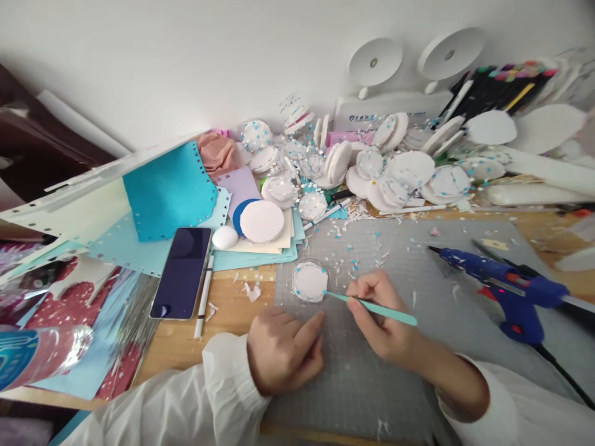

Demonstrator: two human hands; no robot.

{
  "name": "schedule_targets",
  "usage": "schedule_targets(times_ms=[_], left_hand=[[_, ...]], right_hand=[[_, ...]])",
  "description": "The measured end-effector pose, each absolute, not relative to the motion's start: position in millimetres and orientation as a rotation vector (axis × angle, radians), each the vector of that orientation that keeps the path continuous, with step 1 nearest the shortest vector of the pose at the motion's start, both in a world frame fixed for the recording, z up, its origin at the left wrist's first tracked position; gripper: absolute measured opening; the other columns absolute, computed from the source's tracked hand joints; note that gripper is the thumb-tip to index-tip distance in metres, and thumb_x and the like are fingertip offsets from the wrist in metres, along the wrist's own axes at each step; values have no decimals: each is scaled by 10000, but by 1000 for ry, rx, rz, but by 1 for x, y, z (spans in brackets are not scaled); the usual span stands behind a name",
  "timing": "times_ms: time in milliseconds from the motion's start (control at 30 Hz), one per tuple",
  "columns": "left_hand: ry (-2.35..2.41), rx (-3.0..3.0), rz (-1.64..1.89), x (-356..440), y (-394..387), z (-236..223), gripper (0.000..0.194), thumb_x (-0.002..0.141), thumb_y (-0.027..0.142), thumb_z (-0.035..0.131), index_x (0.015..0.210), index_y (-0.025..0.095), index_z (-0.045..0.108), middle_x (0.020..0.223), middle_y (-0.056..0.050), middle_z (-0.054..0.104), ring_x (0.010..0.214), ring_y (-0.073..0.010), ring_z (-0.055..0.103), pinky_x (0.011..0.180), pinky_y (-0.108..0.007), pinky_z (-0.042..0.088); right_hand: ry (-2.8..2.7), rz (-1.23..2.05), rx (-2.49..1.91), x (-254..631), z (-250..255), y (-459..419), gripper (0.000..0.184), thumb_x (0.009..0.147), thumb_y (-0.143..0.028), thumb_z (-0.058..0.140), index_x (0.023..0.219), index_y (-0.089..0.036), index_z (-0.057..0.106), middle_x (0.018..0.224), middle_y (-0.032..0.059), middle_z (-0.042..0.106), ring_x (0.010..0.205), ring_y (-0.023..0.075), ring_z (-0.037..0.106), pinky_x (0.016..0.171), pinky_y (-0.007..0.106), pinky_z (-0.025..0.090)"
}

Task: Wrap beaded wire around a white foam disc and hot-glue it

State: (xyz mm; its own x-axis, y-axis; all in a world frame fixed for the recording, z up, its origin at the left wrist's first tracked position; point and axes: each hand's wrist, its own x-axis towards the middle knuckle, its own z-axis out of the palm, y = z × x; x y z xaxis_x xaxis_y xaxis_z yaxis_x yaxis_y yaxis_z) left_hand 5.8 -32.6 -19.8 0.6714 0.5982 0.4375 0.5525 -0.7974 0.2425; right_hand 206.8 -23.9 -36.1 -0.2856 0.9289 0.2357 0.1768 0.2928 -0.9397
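A small white disc (310,282) with a thin wire-like ring and several tiny blue pieces round its edge lies flat on the grey cutting mat (353,384). My right hand (383,319) pinches a pair of mint-green tweezers (388,311). Their tip meets a blue piece at the disc's right edge; whether it grips that piece is too small to tell. Just below the disc, my left hand (286,350) rests on the mat with its fingers curled in. Nothing shows in it, and it stays apart from the disc.
A blue glue gun (502,279) lies on the right with its cord trailing forward. To the left are a phone (182,272), a white pen (204,297) and a bottle (41,353). Decorated white discs (390,179) pile up behind, beside coloured paper sheets (170,192). Paper scraps litter the mat.
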Motion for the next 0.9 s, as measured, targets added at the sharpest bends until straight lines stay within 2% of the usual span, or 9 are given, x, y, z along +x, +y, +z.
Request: schedule_targets(times_ms=[300,500,767,900], left_hand=[[1106,2767,667,5,-32,-19,408,807,128,494,1195,12,545,508,19,586,404,-146,519,408,-292,396],[1144,2747,637,4,-33,-23,418,815,134,493,1217,24,535,512,20,584,413,-151,532,420,-297,411],[1146,2739,637,3,-32,-23,415,826,136,490,1225,28,529,518,30,580,414,-150,531,417,-303,410],[1151,2745,653,3,-31,-24,406,832,134,487,1221,27,535,509,35,572,409,-146,524,415,-303,398]], right_hand=[[-1829,1023,-1083,213,-43,-28,163,883,-108,440,941,-231,350,744,-27,424,588,96,428,536,233,383],[-1896,1028,-1059,213,-47,-29,197,864,-89,444,961,-227,343,768,-17,433,627,108,449,575,250,397],[-2064,781,-965,211,-43,-27,220,820,-48,453,931,-210,355,751,-3,446,670,128,452,609,261,408],[-2034,776,-971,212,-44,-28,218,821,-54,465,931,-207,357,748,-5,443,667,126,453,618,260,413]])
